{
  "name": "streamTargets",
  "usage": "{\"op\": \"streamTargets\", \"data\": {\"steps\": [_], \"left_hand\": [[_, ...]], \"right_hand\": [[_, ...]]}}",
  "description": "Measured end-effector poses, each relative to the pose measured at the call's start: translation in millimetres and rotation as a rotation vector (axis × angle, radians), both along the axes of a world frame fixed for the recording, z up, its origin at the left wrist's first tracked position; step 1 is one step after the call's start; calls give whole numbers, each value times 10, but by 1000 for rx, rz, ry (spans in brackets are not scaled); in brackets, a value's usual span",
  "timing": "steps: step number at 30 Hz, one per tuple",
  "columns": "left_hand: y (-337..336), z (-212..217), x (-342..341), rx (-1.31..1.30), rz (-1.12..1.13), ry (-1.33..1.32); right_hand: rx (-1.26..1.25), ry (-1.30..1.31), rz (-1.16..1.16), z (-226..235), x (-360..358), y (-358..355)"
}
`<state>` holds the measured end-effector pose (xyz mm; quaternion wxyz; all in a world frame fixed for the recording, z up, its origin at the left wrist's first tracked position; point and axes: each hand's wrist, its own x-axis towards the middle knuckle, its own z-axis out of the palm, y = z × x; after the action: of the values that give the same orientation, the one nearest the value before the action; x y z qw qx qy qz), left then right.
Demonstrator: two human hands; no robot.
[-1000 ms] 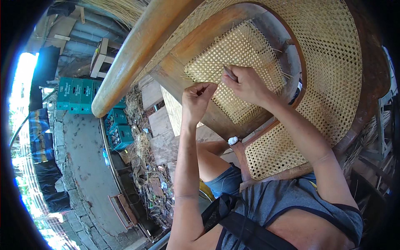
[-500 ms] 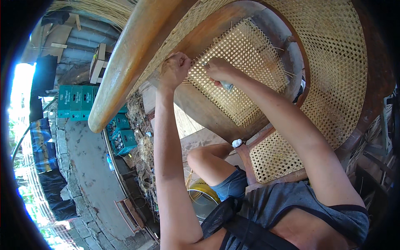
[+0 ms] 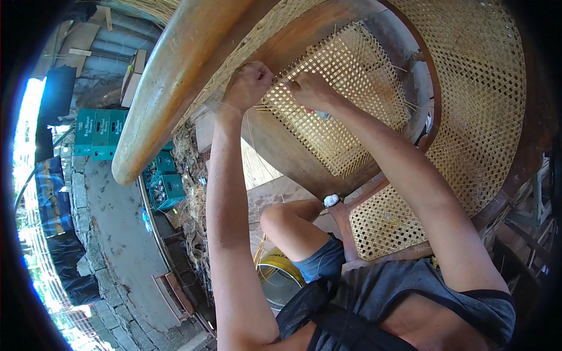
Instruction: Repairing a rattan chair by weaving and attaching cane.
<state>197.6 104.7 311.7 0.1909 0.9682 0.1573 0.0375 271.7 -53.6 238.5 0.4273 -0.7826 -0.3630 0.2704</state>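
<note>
Curled closed, the left hand (image 3: 252,86) and right hand (image 3: 313,92) sit slightly apart near the cane panel (image 3: 358,82), upper centre of frame; contents cannot be told. Steady, even tension should keep strands flat.

The left hand (image 3: 250,86), curled, is beside the cane panel (image 3: 360,76); the right hand (image 3: 312,92) is over it. Left of the left hand runs a wooden bar (image 3: 181,76); well below, a bucket (image 3: 274,259).
</note>
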Motion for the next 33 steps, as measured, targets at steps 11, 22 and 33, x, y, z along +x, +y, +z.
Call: {"op": "streamTargets", "data": {"steps": [11, 22, 33], "left_hand": [[-22, 12, 45, 299, -209, -43], [-72, -39, -16, 349, -186, -90], [-47, 10, 67, 319, -289, -34]], "right_hand": [[6, 465, 150, 94, 232, 101], [148, 819, 80, 20, 219, 87], [191, 839, 30, -31, 188, 81]]}}
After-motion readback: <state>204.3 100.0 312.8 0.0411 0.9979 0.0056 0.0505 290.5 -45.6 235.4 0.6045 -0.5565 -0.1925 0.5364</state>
